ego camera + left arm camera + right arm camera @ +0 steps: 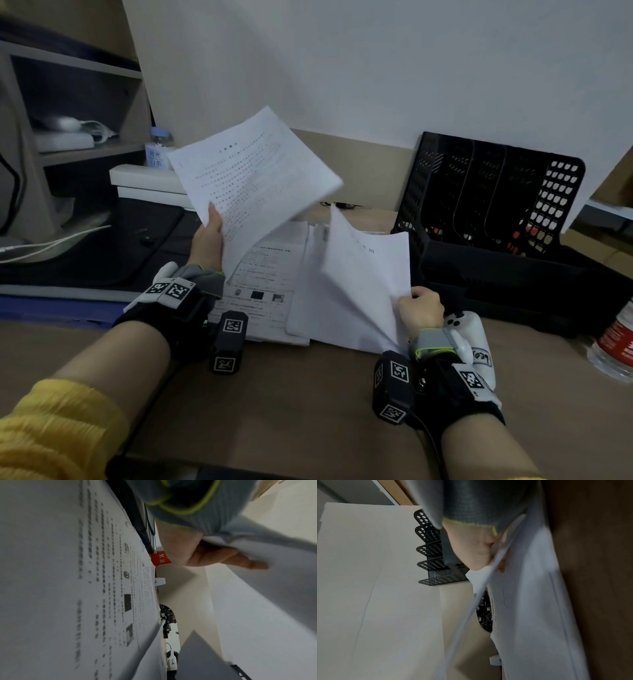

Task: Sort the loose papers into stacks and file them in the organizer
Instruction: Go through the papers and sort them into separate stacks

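Observation:
My left hand [209, 236] holds a printed sheet [253, 178] up off the desk, thumb on its front near the lower left edge; in the left wrist view the hand [214, 555] grips that sheet [257, 601] from beneath. My right hand [419, 306] pinches the right edge of another white sheet [363, 270] and lifts it off the pile; in the right wrist view the hand [474, 550] clamps the sheet's edge [477, 592]. Loose papers [267, 291] lie flat on the desk between my hands. The black mesh organizer [493, 205] stands at the right rear, its slots facing me.
A plastic water bottle [616, 342] stands at the far right edge. A white device [469, 329] lies just right of my right hand. A dark mat [102, 246] with white cables [48, 245], white boxes [147, 181] and a shelf unit [68, 113] fill the left.

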Motion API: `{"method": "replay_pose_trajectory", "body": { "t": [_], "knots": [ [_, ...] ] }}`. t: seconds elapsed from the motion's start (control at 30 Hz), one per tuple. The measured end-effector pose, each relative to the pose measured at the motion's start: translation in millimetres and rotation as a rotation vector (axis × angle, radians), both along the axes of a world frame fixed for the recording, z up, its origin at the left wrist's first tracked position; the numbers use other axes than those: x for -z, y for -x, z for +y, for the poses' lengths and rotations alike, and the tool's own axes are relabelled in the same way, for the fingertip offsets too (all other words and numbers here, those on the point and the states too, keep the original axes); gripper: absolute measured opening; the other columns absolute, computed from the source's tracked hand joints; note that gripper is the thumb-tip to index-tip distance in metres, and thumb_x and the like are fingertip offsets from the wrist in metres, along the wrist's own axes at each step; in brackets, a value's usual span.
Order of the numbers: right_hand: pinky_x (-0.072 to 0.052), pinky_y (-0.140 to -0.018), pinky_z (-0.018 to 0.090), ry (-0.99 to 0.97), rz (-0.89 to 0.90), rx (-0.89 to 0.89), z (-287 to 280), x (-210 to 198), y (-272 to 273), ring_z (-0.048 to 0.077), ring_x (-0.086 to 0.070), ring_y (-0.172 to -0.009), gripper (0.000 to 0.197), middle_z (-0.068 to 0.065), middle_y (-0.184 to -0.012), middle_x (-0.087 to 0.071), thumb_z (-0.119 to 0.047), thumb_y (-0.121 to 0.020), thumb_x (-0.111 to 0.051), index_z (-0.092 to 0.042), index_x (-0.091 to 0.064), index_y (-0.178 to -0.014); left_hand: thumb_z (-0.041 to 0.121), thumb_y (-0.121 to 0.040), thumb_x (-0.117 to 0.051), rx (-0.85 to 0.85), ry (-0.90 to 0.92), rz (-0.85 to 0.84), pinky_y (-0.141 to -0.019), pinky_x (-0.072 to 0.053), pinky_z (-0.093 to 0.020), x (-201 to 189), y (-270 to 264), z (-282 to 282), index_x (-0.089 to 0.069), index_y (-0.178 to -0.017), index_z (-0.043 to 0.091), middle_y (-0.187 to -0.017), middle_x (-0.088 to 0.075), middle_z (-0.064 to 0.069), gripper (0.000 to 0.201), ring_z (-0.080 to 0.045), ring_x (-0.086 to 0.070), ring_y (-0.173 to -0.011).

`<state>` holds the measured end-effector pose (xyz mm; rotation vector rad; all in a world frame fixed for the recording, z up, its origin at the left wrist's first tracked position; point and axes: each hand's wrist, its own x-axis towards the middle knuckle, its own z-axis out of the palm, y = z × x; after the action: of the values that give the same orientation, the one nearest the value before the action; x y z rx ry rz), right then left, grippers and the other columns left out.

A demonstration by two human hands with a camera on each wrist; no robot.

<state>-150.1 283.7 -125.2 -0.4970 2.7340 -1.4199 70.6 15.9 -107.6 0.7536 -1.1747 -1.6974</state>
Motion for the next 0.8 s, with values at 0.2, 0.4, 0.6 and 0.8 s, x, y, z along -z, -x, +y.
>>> {"method": "replay_pose_trajectory", "body": {
  "t": [0.2, 0.4, 0.6, 0.8],
  "knots": [
    [-0.049, -0.082, 0.038, -0.001, -0.034, -0.046, -0.8, 0.4, -0.2, 0.034, -0.06, -0.102, 0.034, 0.011, -0.108, -0.065, -0.005, -0.081, -0.054, -0.012, -0.062, -0.113, 0.061, -0.091, -0.046, -0.024, 0.146, -0.126, -0.093, -0.048, -0.034, -26.1, 2.9, 27.9, -0.059, -0.125, 0.01, -0.116, -0.067, -0.001, 0.063, -0.022, -0.063, -0.107],
    [-0.043, -0.085, 0.033, 0.156, 0.285, -0.07, -5.1, 4.0, 3.4, 0.031, -0.055, -0.109, 0.03, 0.01, -0.117, -0.061, -0.009, -0.085, -0.056, -0.009, -0.062, -0.114, 0.067, -0.087, -0.046, 0.106, 0.311, -0.277, -0.106, -0.04, -0.039, -34.3, 25.1, 49.3, -0.065, -0.114, 0.024, -0.123, -0.065, 0.003, 0.054, -0.022, -0.058, -0.116],
    [-0.045, -0.082, 0.036, 0.477, 0.168, -0.13, -5.2, -5.2, -7.0, 0.022, -0.059, -0.095, 0.037, -0.005, -0.089, -0.067, -0.032, -0.1, -0.036, -0.014, -0.069, -0.094, 0.044, -0.099, -0.043, 0.218, 0.285, -0.365, -0.065, -0.047, -0.018, -30.1, 44.5, 71.7, -0.058, -0.123, 0.008, -0.113, -0.063, -0.004, 0.046, -0.01, -0.061, -0.08],
    [-0.05, -0.064, 0.027, 0.743, -0.491, -0.439, -9.1, -4.2, -9.7, 0.019, -0.065, -0.076, 0.03, 0.004, -0.082, -0.071, -0.036, -0.093, -0.054, -0.01, -0.068, -0.092, 0.048, -0.098, -0.042, 0.27, 0.311, -0.525, -0.082, -0.043, -0.03, -22.7, 49.0, 78.8, -0.059, -0.122, 0.007, -0.111, -0.062, -0.007, 0.05, -0.022, -0.058, -0.09]
  ]
}}
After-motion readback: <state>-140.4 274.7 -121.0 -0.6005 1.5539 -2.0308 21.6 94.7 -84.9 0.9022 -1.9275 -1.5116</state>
